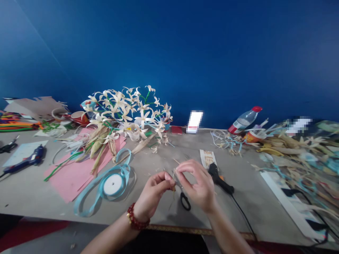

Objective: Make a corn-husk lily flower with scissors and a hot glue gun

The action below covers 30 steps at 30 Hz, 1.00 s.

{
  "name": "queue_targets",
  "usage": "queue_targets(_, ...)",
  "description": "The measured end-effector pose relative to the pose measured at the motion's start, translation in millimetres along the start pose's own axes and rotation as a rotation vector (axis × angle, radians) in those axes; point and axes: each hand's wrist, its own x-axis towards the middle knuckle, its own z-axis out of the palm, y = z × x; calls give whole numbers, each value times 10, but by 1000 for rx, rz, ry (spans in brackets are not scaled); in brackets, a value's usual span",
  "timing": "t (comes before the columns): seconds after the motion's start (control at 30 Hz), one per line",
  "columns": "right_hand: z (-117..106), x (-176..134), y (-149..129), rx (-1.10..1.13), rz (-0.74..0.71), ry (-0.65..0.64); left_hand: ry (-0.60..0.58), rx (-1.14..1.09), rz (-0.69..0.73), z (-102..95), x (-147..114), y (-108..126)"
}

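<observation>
My left hand (159, 188), with a red bead bracelet on the wrist, pinches a thin straw-coloured strip (173, 189) between thumb and forefinger. Strands of it hang below the fingertips; its exact kind is too small to make out. Close by, my right hand (200, 185) has thumb and forefinger pressed together at the strip's upper end. Beneath the hands lies a pair of scissors (185, 201), mostly covered, one black handle loop showing. To the right a black glue gun (220, 180) rests beside a small printed packet (208, 158).
White artificial flowers (143, 120) on green stems stand at the back. A light-blue ribbon spool (113, 184) lies left on the table, near pink paper (70, 176). Another glue gun (33, 158) is far left. A tilted bottle (242, 121), a power strip (284, 201) and piled husks occupy the right.
</observation>
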Motion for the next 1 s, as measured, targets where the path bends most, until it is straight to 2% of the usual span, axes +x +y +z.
queue_targets(0.5, -16, -57, -4, -35, 75, 45, -12, -20, -3, 15, -11, -15)
queue_targets(1.0, -5, -85, 6, 10, 122, -5, -16, 3, 19, 15, -14, -27)
